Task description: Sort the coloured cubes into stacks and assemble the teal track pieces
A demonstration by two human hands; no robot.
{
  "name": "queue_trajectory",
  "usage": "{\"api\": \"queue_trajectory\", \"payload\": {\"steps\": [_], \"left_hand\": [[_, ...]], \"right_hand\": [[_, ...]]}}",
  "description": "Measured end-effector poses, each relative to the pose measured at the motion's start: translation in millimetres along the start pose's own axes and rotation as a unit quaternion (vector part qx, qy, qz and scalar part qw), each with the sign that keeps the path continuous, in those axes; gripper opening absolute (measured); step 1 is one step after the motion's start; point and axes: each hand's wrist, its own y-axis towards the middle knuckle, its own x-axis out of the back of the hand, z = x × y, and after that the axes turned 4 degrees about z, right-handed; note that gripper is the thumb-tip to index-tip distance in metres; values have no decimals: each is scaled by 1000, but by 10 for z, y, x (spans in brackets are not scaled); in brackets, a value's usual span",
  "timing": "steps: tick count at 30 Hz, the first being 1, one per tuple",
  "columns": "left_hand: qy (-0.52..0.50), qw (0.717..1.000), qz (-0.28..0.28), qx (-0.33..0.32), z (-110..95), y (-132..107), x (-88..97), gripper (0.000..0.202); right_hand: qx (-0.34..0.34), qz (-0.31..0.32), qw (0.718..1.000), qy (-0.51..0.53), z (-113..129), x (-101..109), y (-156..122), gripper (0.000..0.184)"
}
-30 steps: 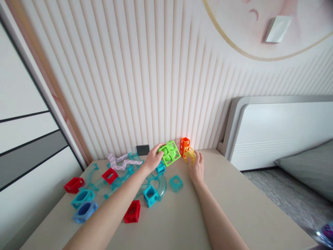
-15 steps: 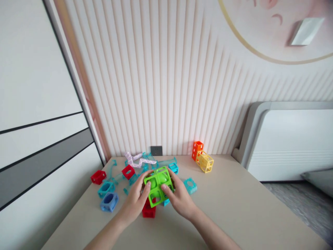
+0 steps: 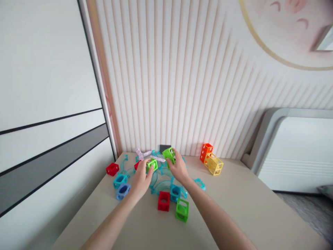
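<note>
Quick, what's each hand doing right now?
Left hand: closed, holding a green cube.
Right hand: closed, holding two green cubes.

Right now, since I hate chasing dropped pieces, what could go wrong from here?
The left hand holds a green block between thumb and fingers; a loose grip might drop it among the turquoise tracks. The right hand holds another green piece, which could slip likewise. The right forearm partly covers the turquoise ring in this view, so it might brush it.
</note>
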Motion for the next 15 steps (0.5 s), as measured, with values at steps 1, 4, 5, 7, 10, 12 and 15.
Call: {"api": "queue_trajectory", "payload": {"steps": [1, 4, 5, 7, 10, 12, 15], "left_hand": [[27, 1000, 8, -3, 30, 23, 1, 29], [134, 988, 71, 12, 90, 87, 24, 29], [167, 981, 95, 17, 98, 103, 31, 29], [212, 968, 133, 23, 101, 116, 35, 30], [235, 959, 154, 20, 95, 68, 16, 29], [234, 960, 151, 13, 94, -1, -12, 30], [230, 965, 127, -11, 101, -113, -74, 33]], "right_hand": [[-12, 13, 999, -34, -23, 3, 80, 56], [-42, 65, 991, -113, -105, 41, 327, 56], [-45, 80, 988, -126, -134, 51, 406, 56], [-44, 110, 982, -149, -188, 53, 548, 56], [-38, 151, 970, -187, -240, 12, 698, 60], [-37, 170, 962, -209, -250, -30, 758, 63], [-35, 189, 953, -234, -237, -81, 805, 62]]}}
